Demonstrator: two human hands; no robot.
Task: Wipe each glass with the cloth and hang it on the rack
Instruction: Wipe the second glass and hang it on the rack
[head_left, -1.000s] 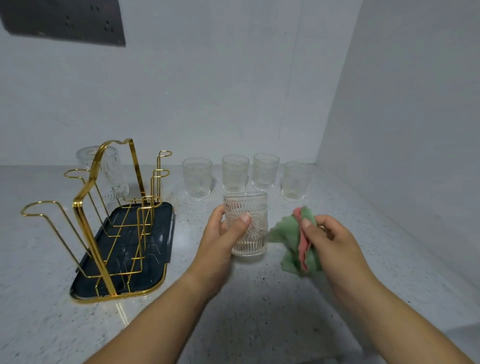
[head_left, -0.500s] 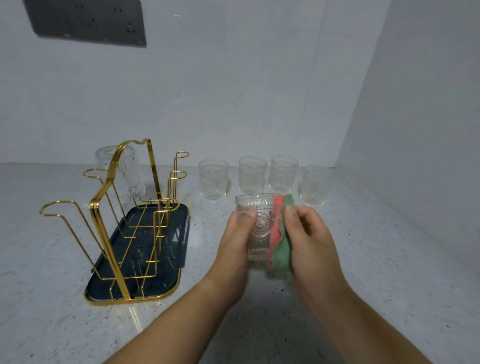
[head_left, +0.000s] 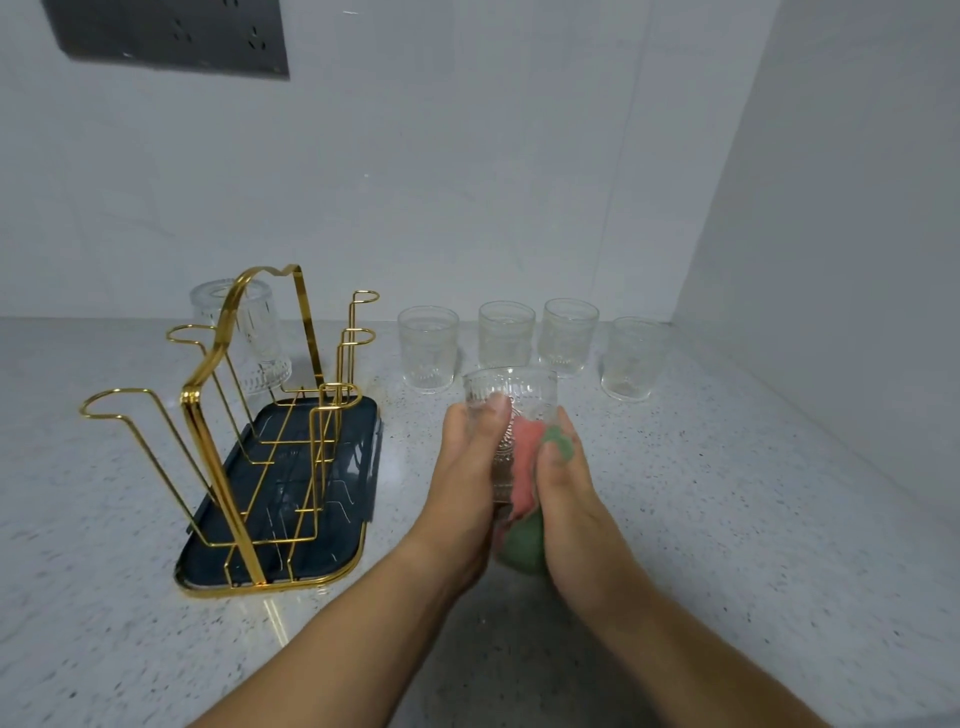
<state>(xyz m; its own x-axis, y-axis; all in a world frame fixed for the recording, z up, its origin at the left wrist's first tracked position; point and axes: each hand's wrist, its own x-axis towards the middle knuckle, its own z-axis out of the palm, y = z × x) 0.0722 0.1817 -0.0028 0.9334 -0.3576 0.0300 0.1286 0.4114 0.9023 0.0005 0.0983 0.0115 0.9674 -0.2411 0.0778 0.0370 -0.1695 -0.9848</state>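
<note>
My left hand grips an embossed clear glass upright above the counter, thumb across its front. My right hand holds a pink and green cloth against the glass's right side; the cloth hangs down below the glass. A gold wire rack stands on a dark tray to the left. One glass hangs upside down on the rack's far peg. Several more glasses stand in a row behind my hands, the nearest left of centre.
The speckled counter meets a white back wall and a side wall on the right, forming a corner behind the row of glasses. A dark socket panel is mounted high on the back wall.
My right hand brought the cloth from beside the glass onto its right side and has slid it down the glass. My left hand keeps its grip.
</note>
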